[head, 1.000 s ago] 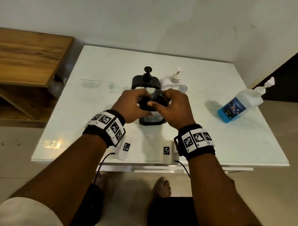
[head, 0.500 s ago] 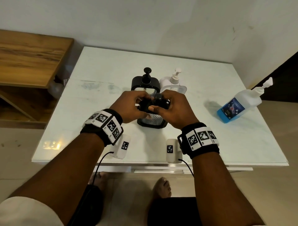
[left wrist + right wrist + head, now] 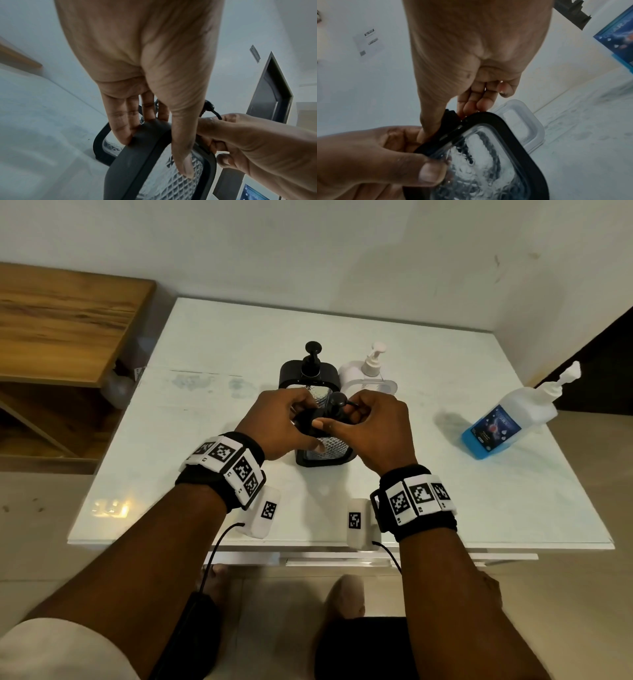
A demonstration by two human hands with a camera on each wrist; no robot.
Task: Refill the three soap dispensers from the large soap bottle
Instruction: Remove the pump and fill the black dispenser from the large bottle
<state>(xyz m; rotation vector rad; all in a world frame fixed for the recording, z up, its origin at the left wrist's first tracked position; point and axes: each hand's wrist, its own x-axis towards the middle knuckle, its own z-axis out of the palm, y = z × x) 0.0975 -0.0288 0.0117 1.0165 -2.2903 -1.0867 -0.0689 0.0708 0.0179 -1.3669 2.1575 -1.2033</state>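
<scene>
A black-framed clear dispenser [image 3: 324, 447] stands at the table's middle front. My left hand [image 3: 306, 424] grips its black top frame [image 3: 142, 148], thumb down the patterned front. My right hand [image 3: 337, 421] pinches the black pump collar [image 3: 450, 117] under the pump head [image 3: 337, 399]. Behind it stand a second black dispenser [image 3: 307, 371] and a white dispenser [image 3: 370, 369]. The large soap bottle [image 3: 507, 419], with blue liquid in its lower part and a white pump, is at the right, out of both hands.
The white table [image 3: 191, 419] fills the middle of the head view, its front edge close to my wrists. A wooden shelf [image 3: 65, 320] stands to the left. A wall runs behind the table and a dark doorway [image 3: 603, 364] opens at the right.
My right wrist has turned and shifted a little to the right while the fingers stay on the pump collar. The left hand and the dispenser have barely moved.
</scene>
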